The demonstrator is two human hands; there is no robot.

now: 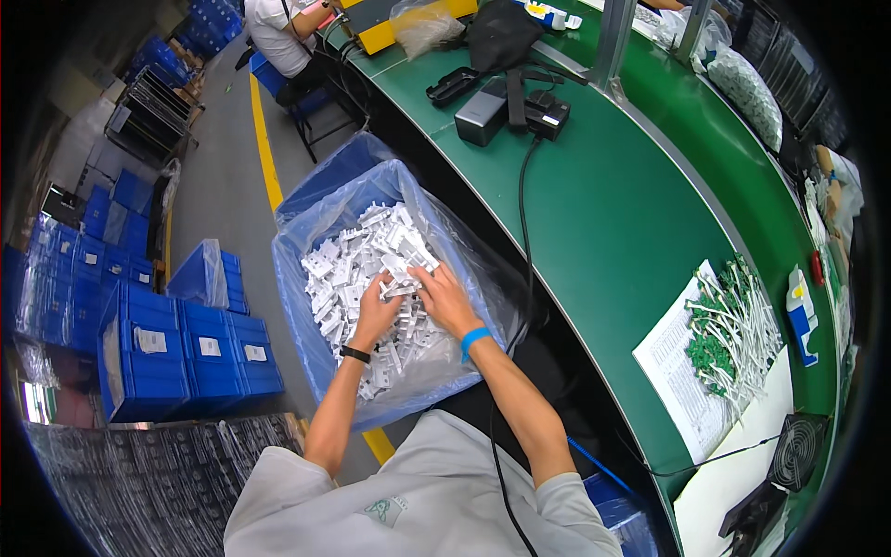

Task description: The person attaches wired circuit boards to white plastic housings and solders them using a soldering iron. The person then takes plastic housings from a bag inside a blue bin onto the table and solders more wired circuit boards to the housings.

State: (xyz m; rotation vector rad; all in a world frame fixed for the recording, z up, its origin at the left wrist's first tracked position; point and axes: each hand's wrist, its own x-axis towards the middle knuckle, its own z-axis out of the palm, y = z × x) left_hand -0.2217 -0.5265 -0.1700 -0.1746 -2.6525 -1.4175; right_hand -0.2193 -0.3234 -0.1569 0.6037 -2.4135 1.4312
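A blue bin (295, 336) lined with clear plastic stands in front of me, heaped with small white plastic parts (339, 269). Both hands reach down into the heap, close together. My left hand (375, 314), below a dark wristband, has its fingers curled round white parts at the middle of the pile. Beside it, my right hand (447, 299), below a blue wristband, grips white parts between thumb and fingers. Some fingertips are hidden among the pieces, so how many parts each hand holds does not show.
Along the right runs a green workbench (594, 232) with a grey box (481, 119), a black cable (524, 200), paper sheets (670, 371) and a bundle of white leads with green ends (729, 334). Blue crates (148, 357) stand left. Another person (283, 37) sits at the far left.
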